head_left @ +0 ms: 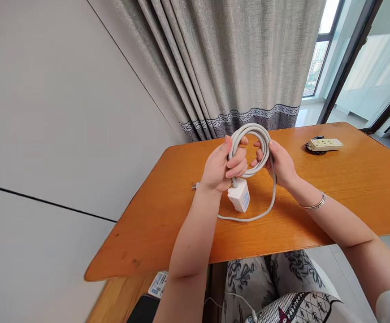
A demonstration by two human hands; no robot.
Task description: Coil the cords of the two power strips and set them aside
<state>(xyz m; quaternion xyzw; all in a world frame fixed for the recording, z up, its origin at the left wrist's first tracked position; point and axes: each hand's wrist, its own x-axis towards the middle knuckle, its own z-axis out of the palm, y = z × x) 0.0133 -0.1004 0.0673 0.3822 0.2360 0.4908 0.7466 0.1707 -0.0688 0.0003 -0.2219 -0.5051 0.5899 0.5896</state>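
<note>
A white cable coil (253, 133) is held upright above the orange wooden table (332, 193). My left hand (220, 168) is closed round the coil's left side, fingers wrapped through the loop. My right hand (280, 162) grips the coil's right side, thumb on the outside. A white socket block (239, 195) hangs from the coil just below my left hand. A loose length of the cable (249, 218) trails in an arc over the table, and its plug end (195, 185) pokes out left of my left wrist.
A second power strip (325, 144) with a dark cord lies at the table's far right. Grey curtains (235, 67) hang behind the table and a pale wall runs along the left. A phone (144, 309) and a card lie on a lower surface by my knees.
</note>
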